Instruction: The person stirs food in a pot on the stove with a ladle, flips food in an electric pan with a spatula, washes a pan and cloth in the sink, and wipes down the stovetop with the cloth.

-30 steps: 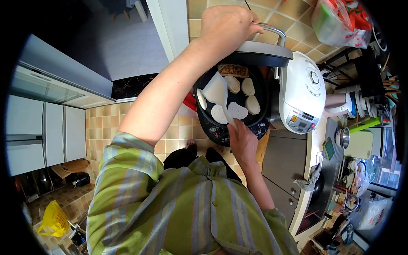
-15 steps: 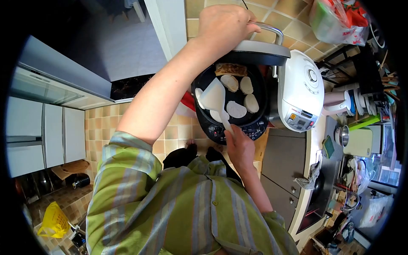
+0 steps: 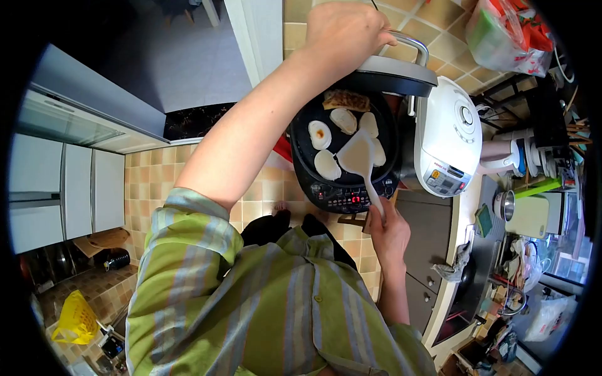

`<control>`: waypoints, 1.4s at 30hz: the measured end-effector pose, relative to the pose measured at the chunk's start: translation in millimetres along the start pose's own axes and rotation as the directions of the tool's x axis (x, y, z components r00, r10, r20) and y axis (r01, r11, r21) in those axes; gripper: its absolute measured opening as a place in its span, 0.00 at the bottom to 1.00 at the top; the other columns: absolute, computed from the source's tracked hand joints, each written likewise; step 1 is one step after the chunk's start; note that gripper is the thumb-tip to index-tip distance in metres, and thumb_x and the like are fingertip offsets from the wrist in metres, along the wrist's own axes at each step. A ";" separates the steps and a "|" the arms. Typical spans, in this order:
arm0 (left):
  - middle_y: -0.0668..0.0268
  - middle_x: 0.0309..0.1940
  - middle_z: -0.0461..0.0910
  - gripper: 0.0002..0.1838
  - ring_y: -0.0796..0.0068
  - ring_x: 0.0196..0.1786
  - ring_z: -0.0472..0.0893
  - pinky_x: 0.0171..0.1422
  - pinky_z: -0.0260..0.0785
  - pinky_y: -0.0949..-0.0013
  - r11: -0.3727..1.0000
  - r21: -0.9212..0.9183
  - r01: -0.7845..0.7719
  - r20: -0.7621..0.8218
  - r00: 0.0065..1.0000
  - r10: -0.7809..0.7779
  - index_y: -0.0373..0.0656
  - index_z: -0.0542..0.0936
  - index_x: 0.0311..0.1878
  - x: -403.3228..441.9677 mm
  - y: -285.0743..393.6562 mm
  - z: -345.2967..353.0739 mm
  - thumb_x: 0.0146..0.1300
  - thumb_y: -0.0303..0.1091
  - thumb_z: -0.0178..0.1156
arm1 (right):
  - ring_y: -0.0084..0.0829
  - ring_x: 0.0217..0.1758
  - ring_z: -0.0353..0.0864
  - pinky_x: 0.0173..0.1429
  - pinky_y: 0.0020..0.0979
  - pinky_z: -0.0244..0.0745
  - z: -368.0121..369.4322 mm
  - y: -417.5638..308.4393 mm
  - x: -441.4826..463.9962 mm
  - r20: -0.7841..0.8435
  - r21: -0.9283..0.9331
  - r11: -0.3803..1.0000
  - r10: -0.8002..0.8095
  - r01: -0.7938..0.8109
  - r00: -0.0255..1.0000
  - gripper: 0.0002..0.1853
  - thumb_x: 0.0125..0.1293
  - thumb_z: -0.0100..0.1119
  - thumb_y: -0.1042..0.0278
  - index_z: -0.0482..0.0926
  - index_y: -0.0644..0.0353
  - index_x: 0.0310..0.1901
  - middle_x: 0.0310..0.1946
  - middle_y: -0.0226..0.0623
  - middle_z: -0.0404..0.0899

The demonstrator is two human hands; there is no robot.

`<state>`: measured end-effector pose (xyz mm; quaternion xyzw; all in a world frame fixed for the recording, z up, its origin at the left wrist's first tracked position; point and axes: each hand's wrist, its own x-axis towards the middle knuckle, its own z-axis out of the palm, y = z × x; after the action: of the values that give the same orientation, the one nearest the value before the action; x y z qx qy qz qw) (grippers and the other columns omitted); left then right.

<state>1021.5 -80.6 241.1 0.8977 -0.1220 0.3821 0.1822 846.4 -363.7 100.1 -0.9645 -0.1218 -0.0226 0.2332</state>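
My left hand (image 3: 345, 31) is closed around the metal handle (image 3: 415, 45) of the raised lid (image 3: 392, 76) of an electric griddle. In my right hand (image 3: 390, 235) is a pale spatula (image 3: 356, 155), its blade over the front right of the black pan (image 3: 304, 150). Several round white slices lie in the pan. The left one (image 3: 320, 134) has a brown spot, and a plain one (image 3: 327, 165) lies in front of it. At the back is a browned oblong piece (image 3: 346, 100). The blade hides part of the pan's contents.
Just right of the griddle stands a white rice cooker (image 3: 448, 138). Beyond it are a steel bowl (image 3: 503, 203), a green cutting board (image 3: 528, 216) and a grey cloth (image 3: 454, 263) on the counter edge. A plastic bag (image 3: 505, 41) sits at the upper right.
The spatula and my right hand have moved right across the pan, uncovering the left slice with its brown spot. My left hand still holds the lid up.
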 end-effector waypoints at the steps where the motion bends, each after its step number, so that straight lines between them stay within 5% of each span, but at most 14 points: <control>1: 0.55 0.25 0.83 0.14 0.52 0.32 0.84 0.38 0.74 0.53 1.000 -0.004 -0.006 -0.017 1.000 0.006 0.45 0.85 0.28 0.3 -0.1 1.8 0.57 0.46 0.69 | 0.50 0.32 0.84 0.35 0.46 0.77 -2.9 1.3 -2.3 0.023 -0.004 1.000 -0.004 0.004 1.000 0.13 0.68 0.66 0.63 0.83 0.56 0.51 0.32 0.48 0.85; 15: 0.56 0.25 0.84 0.15 0.54 0.32 0.85 0.37 0.75 0.54 1.000 0.030 0.005 -0.003 1.000 -0.005 0.46 0.87 0.30 0.0 -0.9 3.2 0.57 0.49 0.70 | 0.49 0.30 0.85 0.35 0.43 0.77 4.1 26.4 40.2 0.168 0.032 0.994 0.099 -0.106 0.981 0.13 0.69 0.66 0.58 0.86 0.51 0.50 0.26 0.47 0.83; 19: 0.56 0.25 0.84 0.16 0.54 0.32 0.85 0.38 0.75 0.54 1.000 0.020 0.023 -0.008 1.000 -0.022 0.46 0.87 0.29 1.9 -0.4 5.8 0.57 0.49 0.69 | 0.35 0.26 0.83 0.35 0.35 0.76 27.1 59.1 42.3 0.318 0.291 0.939 0.083 -0.180 0.945 0.14 0.71 0.66 0.59 0.86 0.53 0.54 0.26 0.43 0.83; 22: 0.56 0.25 0.84 0.16 0.54 0.32 0.85 0.38 0.75 0.54 0.999 0.033 0.016 0.004 1.000 -0.016 0.45 0.87 0.30 2.0 -1.4 5.3 0.57 0.50 0.69 | 0.22 0.28 0.79 0.34 0.28 0.74 36.2 60.4 48.9 0.535 0.472 0.792 0.092 -0.388 0.840 0.15 0.72 0.65 0.60 0.85 0.58 0.55 0.27 0.32 0.82; 25: 0.56 0.26 0.85 0.16 0.54 0.33 0.86 0.38 0.76 0.55 0.999 0.045 0.021 0.056 0.998 -0.024 0.45 0.88 0.31 4.9 -0.1 1.5 0.57 0.50 0.70 | 0.15 0.30 0.76 0.35 0.23 0.73 43.5 59.2 48.0 0.519 0.535 0.731 0.110 -0.423 0.848 0.15 0.73 0.65 0.61 0.85 0.62 0.53 0.28 0.24 0.80; 28: 0.56 0.27 0.85 0.16 0.54 0.33 0.86 0.39 0.76 0.55 0.997 0.064 0.032 0.024 0.999 -0.034 0.45 0.89 0.33 2.9 -0.3 4.5 0.57 0.49 0.70 | 0.25 0.29 0.82 0.36 0.27 0.76 44.8 62.8 47.5 0.496 0.561 0.706 0.131 -0.433 0.858 0.15 0.72 0.65 0.60 0.85 0.60 0.53 0.30 0.31 0.85; 31: 0.56 0.28 0.86 0.15 0.55 0.34 0.86 0.40 0.76 0.55 1.000 0.026 0.015 -0.026 1.000 -0.015 0.45 0.89 0.35 2.5 -2.2 7.5 0.57 0.48 0.70 | 0.41 0.34 0.87 0.39 0.35 0.79 42.0 48.2 41.5 0.291 0.340 0.933 0.015 -0.118 0.957 0.15 0.70 0.66 0.61 0.84 0.56 0.54 0.35 0.42 0.87; 34: 0.56 0.28 0.86 0.15 0.55 0.35 0.86 0.41 0.77 0.56 1.000 -0.001 0.011 -0.012 1.000 -0.011 0.45 0.90 0.36 4.1 -1.3 4.5 0.57 0.47 0.70 | 0.51 0.42 0.86 0.43 0.42 0.80 31.2 22.9 41.0 0.208 0.225 0.974 -0.072 0.024 0.975 0.15 0.68 0.66 0.61 0.85 0.54 0.54 0.41 0.48 0.86; 42: 0.55 0.30 0.86 0.13 0.55 0.36 0.86 0.42 0.76 0.55 0.999 -0.032 -0.001 -0.048 0.999 0.000 0.44 0.89 0.36 3.1 -1.9 5.8 0.58 0.45 0.70 | 0.52 0.43 0.86 0.43 0.42 0.81 47.4 8.5 43.9 0.108 0.251 0.955 -0.189 0.157 0.976 0.14 0.67 0.67 0.62 0.85 0.55 0.52 0.42 0.48 0.86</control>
<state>1028.0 -81.6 239.3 0.8851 -0.1240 0.4018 0.1996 890.4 -339.6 58.5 -0.9140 -0.2226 0.0351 0.3373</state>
